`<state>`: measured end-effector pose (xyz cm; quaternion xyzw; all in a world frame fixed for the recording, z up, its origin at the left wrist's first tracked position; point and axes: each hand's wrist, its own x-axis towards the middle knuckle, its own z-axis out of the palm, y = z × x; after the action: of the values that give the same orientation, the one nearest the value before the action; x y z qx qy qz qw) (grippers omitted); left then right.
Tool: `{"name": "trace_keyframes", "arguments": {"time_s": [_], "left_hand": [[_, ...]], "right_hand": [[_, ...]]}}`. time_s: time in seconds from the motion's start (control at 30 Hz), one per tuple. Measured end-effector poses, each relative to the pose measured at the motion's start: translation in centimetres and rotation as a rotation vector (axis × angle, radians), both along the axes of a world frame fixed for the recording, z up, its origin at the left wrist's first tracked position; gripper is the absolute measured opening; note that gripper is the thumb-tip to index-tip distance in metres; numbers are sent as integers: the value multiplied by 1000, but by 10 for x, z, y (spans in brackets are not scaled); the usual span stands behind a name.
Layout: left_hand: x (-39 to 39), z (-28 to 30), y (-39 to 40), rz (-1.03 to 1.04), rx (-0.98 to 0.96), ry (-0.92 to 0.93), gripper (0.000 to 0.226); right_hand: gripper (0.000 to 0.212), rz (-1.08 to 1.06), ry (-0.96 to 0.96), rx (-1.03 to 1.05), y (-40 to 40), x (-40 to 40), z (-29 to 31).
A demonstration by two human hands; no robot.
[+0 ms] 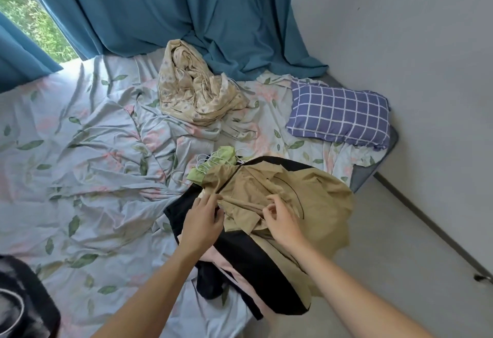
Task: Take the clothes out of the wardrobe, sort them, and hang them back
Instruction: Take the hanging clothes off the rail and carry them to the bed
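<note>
A heap of clothes lies at the near right corner of the bed [80,129], spilling a little over its edge toward the grey floor [400,244]. On top sits a khaki shirt [314,199], rumpled and spread wide, and both hands are on it. The left hand [203,221] pinches a fold of the khaki cloth at the shirt's left side, fingers curled round the fabric with the thumb closing in from below. The right hand [282,221] rests on the middle of the shirt with its fingers bent and drawn together, seemingly nipping a small bit of the cloth, though the grip itself is hard to make out. Under the shirt lies a black garment [253,265] with a strip of pale pink cloth [213,260] showing along its lower edge. At the far end of the heap a light green garment [222,157] pokes out, and the hooks of several white hangers [205,163] stick up just beside it. Farther up the bed, well apart from the heap, a cream patterned blanket [197,89] lies bunched near the foot of the teal curtains [160,9]. A blue checked pillow [338,115] sits against the wall [413,44] at the bed's right end. A dark object [24,295] fills the lower left corner.
</note>
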<state>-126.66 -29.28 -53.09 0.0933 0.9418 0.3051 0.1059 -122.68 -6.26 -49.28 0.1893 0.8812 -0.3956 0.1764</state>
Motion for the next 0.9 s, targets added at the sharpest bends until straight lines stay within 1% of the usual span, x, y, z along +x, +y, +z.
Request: {"name": "trace_keyframes", "arguments": {"time_s": [0.1, 0.23, 0.37, 0.47, 0.53, 0.6, 0.67, 0.73, 0.8, 0.9], "left_hand": [[9, 44, 33, -119, 17, 40, 34], [38, 105, 81, -354, 69, 123, 36], [83, 147, 140, -563, 64, 198, 39], [136, 176, 195, -742, 52, 280, 42], [190, 199, 229, -906, 62, 353, 41], [227, 214, 246, -983, 83, 392, 41], [287, 229, 262, -1079, 124, 435, 40], [354, 242, 272, -1201, 156, 449, 39], [426, 252, 277, -1333, 206, 441, 39], [531, 265, 276, -1528, 256, 404, 37]], "right_hand": [[28, -34, 88, 150, 32, 45, 33], [31, -115, 174, 258, 79, 115, 83], [36, -270, 254, 401, 122, 197, 128], [39, -407, 311, 475, 143, 273, 156], [39, -557, 364, 514, 148, 344, 170], [39, -661, 414, 514, 139, 389, 180], [41, -772, 440, 521, 121, 456, 192], [40, -872, 438, 559, 97, 526, 200], [35, -984, 421, 606, 69, 597, 203], [35, -1207, 417, 625, 28, 693, 210]]}}
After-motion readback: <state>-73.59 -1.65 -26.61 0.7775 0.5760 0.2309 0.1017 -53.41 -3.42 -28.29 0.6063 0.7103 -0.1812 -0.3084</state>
